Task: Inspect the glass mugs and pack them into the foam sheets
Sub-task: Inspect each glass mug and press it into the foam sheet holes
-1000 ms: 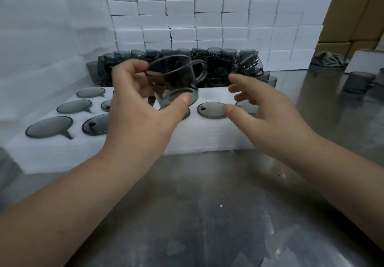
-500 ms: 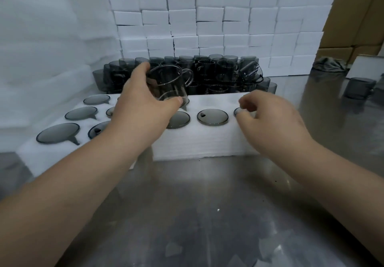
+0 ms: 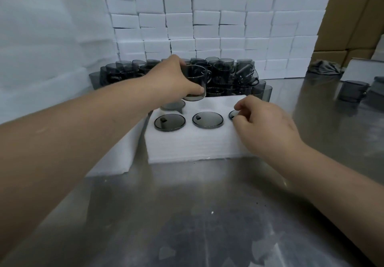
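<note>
Left hand: your left hand (image 3: 176, 79) has pushed farther back than half a second ago, fingers clamped round the smoky glass mug (image 3: 196, 84).
Mug: upright, its base just over the back row of the foam sheet (image 3: 197, 144), lower than before.
Right hand: your right hand (image 3: 268, 121) has settled on the foam's right side, fingers curled together by a packed mug (image 3: 233, 114); can't tell if it's pinching it.
Loose mugs (image 3: 228, 75): piled behind the foam.

Your single head camera looks forward and down, close over the steel table (image 3: 207, 214), toward the foam block (image 3: 197, 144).
</note>
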A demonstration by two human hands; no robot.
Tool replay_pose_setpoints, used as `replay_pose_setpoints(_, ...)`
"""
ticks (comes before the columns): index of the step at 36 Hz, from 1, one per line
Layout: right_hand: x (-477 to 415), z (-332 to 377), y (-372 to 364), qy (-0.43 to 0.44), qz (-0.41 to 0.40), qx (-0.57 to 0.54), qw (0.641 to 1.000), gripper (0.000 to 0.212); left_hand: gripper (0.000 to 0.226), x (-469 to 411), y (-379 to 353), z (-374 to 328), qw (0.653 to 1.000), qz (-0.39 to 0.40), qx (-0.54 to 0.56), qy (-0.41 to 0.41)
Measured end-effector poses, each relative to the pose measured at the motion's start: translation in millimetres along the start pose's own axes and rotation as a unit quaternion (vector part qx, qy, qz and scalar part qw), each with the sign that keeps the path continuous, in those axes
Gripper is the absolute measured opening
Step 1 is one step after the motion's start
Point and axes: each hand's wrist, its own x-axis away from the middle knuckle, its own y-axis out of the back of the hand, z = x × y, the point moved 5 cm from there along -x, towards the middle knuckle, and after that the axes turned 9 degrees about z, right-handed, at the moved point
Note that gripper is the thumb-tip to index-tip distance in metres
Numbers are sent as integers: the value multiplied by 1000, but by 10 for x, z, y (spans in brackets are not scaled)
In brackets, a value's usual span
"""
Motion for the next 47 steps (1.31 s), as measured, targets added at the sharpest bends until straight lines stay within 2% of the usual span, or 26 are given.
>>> replay_pose_setpoints(6, 2, -3, -5, 9, 1, -1, 1000, 32, 66, -123, 28, 7, 999, -17, 39, 12)
replay_pose_setpoints(9, 3, -5, -5, 12, 2, 1, 1000, 32, 64, -147, 10, 5, 1000, 1, 14, 12)
replay_pose_setpoints(13, 5, 6, 1, 16, -1, 1, 1000, 32, 72, -135, -68, -13, 998, 45, -40, -1)
replay_pose_setpoints(20, 3, 7, -4, 20, -1, 7, 1000, 30, 60, -176, -152, -69, 991, 103, -89, -11)
replay_pose_setpoints(27, 2, 10, -10, 26, 0, 10, 1000, 27, 51, -229, -192, -214, 970, 154, -176, -68)
replay_pose_setpoints(32, 3, 10, -18, 28, 4, 9, 1000, 27, 60, -260, -244, -274, 943, 158, -278, -89)
replay_pose_setpoints(37, 4, 20, -14, 34, 1, 11, 999, 26, 70, -303, -273, -228, 935, 157, -307, -86)
replay_pose_setpoints(42, 6, 22, -17, 37, 2, 15, 999, 26, 81, -309, -319, -215, 918, 158, -342, -118)
replay_pose_setpoints(47, -4, 22, -23, 34, 3, 18, 999, 26, 80, -293, -346, -214, 910, 151, -357, -145)
